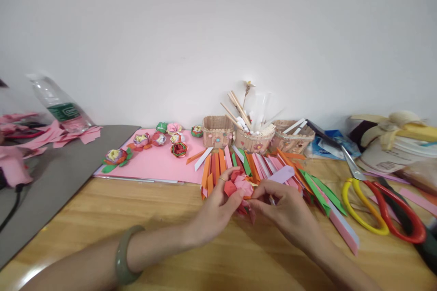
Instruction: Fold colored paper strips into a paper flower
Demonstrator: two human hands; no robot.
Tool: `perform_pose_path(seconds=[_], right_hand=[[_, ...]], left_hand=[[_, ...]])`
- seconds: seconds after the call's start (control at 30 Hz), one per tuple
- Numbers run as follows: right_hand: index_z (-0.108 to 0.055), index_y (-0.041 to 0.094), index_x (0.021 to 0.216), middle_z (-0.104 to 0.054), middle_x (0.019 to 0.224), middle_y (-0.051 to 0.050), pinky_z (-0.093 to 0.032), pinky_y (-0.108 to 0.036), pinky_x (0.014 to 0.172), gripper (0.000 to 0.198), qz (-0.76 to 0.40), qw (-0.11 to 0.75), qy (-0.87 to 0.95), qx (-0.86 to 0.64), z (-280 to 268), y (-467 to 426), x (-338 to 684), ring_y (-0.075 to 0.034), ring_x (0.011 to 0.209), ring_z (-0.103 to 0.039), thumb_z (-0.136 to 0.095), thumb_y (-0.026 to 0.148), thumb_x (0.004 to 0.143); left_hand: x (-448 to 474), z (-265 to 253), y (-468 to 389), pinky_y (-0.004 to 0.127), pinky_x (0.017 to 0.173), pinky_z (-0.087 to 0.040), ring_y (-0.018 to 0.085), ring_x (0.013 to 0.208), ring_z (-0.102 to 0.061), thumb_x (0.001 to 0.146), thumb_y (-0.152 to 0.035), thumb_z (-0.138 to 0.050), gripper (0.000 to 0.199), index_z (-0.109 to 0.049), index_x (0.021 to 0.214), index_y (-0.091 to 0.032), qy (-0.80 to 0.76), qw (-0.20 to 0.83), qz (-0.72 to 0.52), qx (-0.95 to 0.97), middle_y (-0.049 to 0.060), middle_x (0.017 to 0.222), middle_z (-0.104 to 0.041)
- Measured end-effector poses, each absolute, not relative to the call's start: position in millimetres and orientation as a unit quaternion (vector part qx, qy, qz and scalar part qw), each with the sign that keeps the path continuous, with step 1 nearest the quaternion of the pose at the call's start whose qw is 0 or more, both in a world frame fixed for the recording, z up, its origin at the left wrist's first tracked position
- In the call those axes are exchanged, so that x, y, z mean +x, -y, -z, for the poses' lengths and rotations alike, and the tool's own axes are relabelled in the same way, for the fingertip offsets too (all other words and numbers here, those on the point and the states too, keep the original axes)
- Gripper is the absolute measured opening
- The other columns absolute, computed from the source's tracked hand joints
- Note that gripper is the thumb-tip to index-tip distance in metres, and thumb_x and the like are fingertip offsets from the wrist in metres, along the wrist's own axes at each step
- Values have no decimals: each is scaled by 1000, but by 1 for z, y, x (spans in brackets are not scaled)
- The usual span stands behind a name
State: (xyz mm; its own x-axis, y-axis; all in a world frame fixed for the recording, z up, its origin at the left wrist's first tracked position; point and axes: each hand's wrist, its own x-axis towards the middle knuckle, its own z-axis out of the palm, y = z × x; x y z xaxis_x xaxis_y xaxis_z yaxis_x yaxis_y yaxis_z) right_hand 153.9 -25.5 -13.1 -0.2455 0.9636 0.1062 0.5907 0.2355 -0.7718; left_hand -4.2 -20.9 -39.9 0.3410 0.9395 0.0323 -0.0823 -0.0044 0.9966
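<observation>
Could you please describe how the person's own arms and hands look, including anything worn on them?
Both forearms are bare in view, without sleeves, and the hands wear no gloves. A thick, rounded, grey-green bangle circles the left wrist. The left hand has a thin, gold-coloured ring. On the right hand, I cannot tell whether there is a ring.
</observation>
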Motion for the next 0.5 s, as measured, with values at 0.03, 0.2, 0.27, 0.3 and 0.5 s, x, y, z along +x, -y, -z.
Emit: perform_pose_path(seconds=[0.03, 0.2, 0.27, 0.3, 0.5], right_hand=[[-60, 18, 57, -64, 54, 0, -37, -23, 52, 19, -310, 307, 724, -534, 13, 25, 154, -13, 52, -53, -58, 25, 75], [-60, 19, 57, -63, 54, -2, -38, -25, 52, 23, -316, 332, 722, -518, 13, 24, 153, -14, 53, -54, -56, 31, 77], [-60, 19, 57, -62, 53, -2, -38, -25, 51, 24, -319, 334, 722, -515, 11, 23, 153, -15, 52, -53, -55, 31, 77], [-60, 19, 57, -62, 53, -2, -39, -25, 51, 24, -319, 336, 722, -513, 10, 23, 153, -15, 52, -53, -55, 30, 77], [-65, 18, 66, -63, 56, -2, -40, -24, 50, 20, -266, 357, 740, -504, 11, 25, 153, -15, 52, -55, -54, 28, 78]], left_hand=[[-4, 41, 21, 33, 96, -36, 19, 108, -48, 83, -34, -47, 44, -36, 124, -21, -379, 591, -436, 563, 6, 118, -53], [-3, 40, 20, 30, 97, -36, 19, 112, -47, 82, -34, -49, 43, -38, 122, -21, -380, 592, -460, 542, 6, 120, -51], [-3, 40, 20, 30, 94, -39, 19, 111, -48, 81, -35, -50, 44, -38, 122, -22, -381, 606, -461, 525, 6, 120, -51], [-2, 40, 20, 30, 90, -43, 20, 109, -49, 81, -37, -50, 46, -37, 123, -23, -382, 617, -458, 513, 6, 120, -51], [0, 42, 19, 27, 59, -52, 18, 82, -60, 77, -44, -52, 55, -35, 124, -23, -392, 667, -448, 449, 9, 112, -54]])
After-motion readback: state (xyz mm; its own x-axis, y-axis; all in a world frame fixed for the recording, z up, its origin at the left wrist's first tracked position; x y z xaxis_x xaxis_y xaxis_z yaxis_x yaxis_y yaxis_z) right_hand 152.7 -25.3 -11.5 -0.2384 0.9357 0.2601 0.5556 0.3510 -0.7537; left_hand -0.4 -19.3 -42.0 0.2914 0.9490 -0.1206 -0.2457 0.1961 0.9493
